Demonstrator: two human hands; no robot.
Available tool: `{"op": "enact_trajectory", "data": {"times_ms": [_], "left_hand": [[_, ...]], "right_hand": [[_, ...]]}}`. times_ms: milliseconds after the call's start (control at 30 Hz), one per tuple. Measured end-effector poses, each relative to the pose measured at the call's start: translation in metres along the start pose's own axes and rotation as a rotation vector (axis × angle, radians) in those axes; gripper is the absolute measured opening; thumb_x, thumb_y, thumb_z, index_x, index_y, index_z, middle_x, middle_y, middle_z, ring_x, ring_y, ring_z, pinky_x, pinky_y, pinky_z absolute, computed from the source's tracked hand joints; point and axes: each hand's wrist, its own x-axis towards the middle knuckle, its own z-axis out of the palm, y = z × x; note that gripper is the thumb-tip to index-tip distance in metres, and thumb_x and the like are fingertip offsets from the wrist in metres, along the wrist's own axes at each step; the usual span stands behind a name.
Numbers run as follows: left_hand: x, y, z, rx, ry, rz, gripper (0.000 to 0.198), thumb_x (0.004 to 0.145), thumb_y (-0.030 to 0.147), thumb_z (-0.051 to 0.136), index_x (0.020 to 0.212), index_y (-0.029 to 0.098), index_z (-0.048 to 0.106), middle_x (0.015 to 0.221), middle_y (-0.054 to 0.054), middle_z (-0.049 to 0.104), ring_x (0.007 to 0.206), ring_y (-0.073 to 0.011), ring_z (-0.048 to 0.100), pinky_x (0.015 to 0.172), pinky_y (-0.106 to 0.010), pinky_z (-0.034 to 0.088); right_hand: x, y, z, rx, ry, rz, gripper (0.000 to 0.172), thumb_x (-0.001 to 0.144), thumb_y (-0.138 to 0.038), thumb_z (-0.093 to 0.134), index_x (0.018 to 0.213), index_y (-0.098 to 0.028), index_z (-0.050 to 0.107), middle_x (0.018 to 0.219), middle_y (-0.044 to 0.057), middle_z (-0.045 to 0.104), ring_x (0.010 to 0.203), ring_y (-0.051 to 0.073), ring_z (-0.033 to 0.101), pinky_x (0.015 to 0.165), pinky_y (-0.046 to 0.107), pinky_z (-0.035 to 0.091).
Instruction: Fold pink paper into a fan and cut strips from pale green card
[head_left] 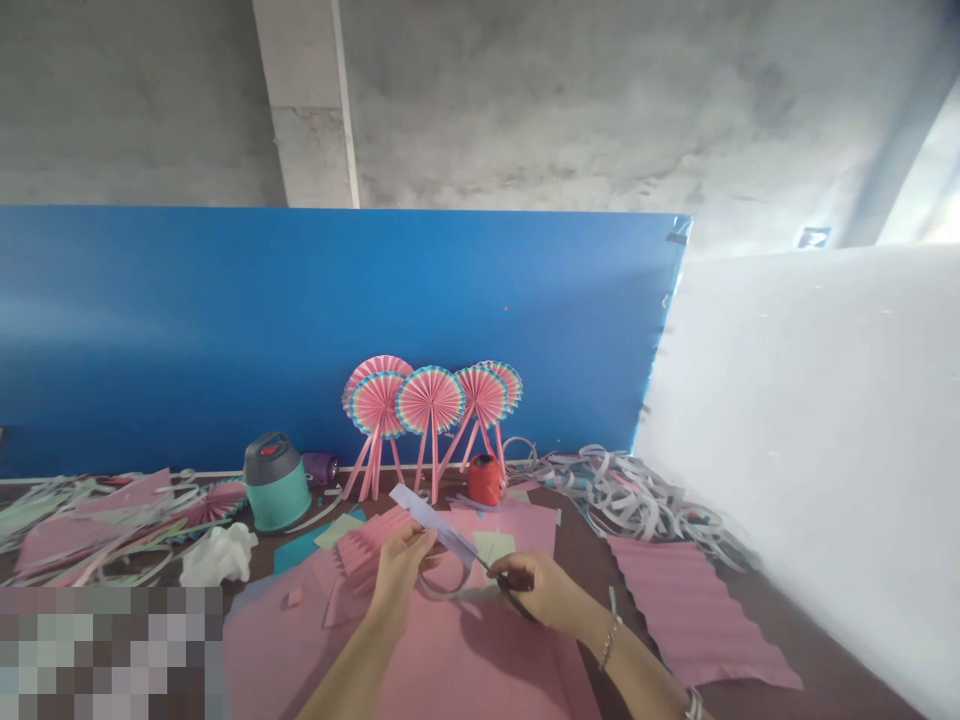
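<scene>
Between thumb and fingers, my left hand point(403, 560) pinches a pale lilac paper strip point(431, 522) that slants up to the left. My right hand point(544, 590) grips a pair of dark-handled scissors point(514, 600), whose blades meet the strip's lower right end. A narrow, curled cut-off point(448, 594) hangs below the strip. Under both hands lie large pink paper sheets point(480, 670). Left of my left hand rests a pleated pink paper piece point(367, 545), and a pale green paper square point(493, 546) lies just behind the scissors.
Several round pink paper fans point(430, 400) on sticks lean against the blue partition point(225, 330). A red spool point(484, 480), a teal container with a grey lid point(277, 490) and a crumpled white tissue point(219, 556) stand around. Curled paper offcuts point(637, 495) heap up right; pleated pink paper point(697, 610) lies nearer.
</scene>
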Motion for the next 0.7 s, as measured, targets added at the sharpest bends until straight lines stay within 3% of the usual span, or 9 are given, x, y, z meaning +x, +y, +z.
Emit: {"op": "enact_trajectory", "data": {"times_ms": [333,700], "left_hand": [[-0.0032,-0.0030,0.0081,-0.047,-0.033,-0.042,0.040,0.055,0.040,0.074,0.085,0.015,0.065,0.074,-0.007,0.072,0.069,-0.0202,0.067,0.057,-0.025,0.046],[-0.0018,-0.0054,0.0073,-0.056,-0.047,-0.048,0.039,0.056,0.040,0.074,0.084,0.014,0.065,0.075,-0.009,0.072,0.070,-0.0208,0.068,0.057,-0.025,0.046]], "right_hand": [[0.0004,-0.0014,0.0049,0.079,-0.001,-0.006,0.026,0.063,-0.021,0.058,0.086,-0.014,0.069,0.055,-0.003,0.054,0.048,0.007,0.039,0.043,0.018,0.029],[0.0022,0.0057,0.0067,0.117,0.001,0.001,0.030,0.062,-0.014,0.053,0.088,-0.014,0.069,0.058,-0.003,0.055,0.049,0.007,0.038,0.045,0.018,0.027]]}}
